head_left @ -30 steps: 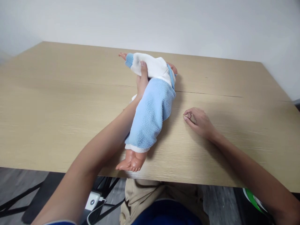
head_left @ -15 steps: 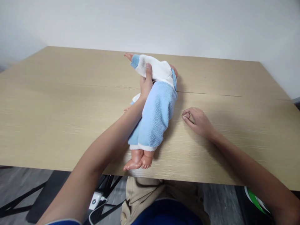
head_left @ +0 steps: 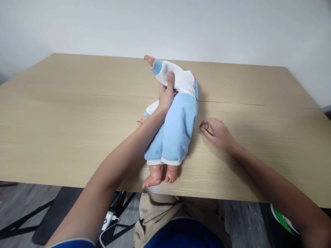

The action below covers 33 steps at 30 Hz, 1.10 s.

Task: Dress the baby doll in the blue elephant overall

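Observation:
A baby doll (head_left: 176, 127) in light blue fleece trousers and a white top lies on its side on the wooden table (head_left: 64, 120), bare feet toward me near the front edge. My left hand (head_left: 166, 93) grips the doll's upper body at the white sleeve, holding one arm raised. My right hand (head_left: 217, 132) rests on the table just right of the doll's hip, fingers curled with thumb and forefinger pinched together; whether it touches the doll or holds anything is unclear. The doll's head is mostly hidden behind its body.
A plain white wall runs behind the table. Below the front edge I see my lap, black chair or table legs, a white power strip (head_left: 108, 217) on the grey floor, and a green and white object (head_left: 283, 220) at lower right.
My left hand has swung the doll so its feet moved rightward and its legs lie more square to me. The right hand stayed in place, and the doll now lies close against it.

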Each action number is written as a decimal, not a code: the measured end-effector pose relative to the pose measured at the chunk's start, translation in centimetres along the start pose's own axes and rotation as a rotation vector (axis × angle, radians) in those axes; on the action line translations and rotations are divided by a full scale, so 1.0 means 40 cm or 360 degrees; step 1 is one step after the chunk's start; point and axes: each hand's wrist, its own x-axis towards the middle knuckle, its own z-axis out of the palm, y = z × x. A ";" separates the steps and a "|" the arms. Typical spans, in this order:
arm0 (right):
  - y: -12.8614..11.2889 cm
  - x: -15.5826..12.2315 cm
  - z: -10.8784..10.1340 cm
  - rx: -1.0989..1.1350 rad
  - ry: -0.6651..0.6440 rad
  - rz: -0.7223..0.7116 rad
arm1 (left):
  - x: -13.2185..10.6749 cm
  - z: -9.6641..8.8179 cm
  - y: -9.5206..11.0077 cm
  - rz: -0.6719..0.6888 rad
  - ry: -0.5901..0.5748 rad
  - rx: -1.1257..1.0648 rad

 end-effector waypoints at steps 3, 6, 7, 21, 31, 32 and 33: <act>-0.001 0.000 0.000 -0.0001 0.0001 0.0011 | -0.006 0.012 0.020 -0.0115 0.0088 -0.0128; 0.004 0.002 0.002 0.0082 0.0053 0.0070 | -0.014 0.027 0.039 -0.0065 0.0028 -0.0015; 0.009 0.003 0.003 0.0148 0.0082 0.0117 | -0.018 0.033 0.043 -0.0036 0.0014 0.0027; 0.121 0.043 -0.080 0.1828 0.0252 0.0994 | -0.094 0.192 0.149 0.0293 -0.0580 0.1120; 0.138 0.045 -0.112 0.2010 0.0101 0.0973 | -0.146 0.188 0.234 0.0515 -0.1060 0.1537; 0.141 0.046 -0.113 0.1926 0.0058 0.0931 | -0.148 0.172 0.232 0.0510 -0.1063 0.1486; 0.143 0.047 -0.114 0.1855 0.0023 0.0903 | -0.150 0.153 0.229 0.0503 -0.1051 0.1431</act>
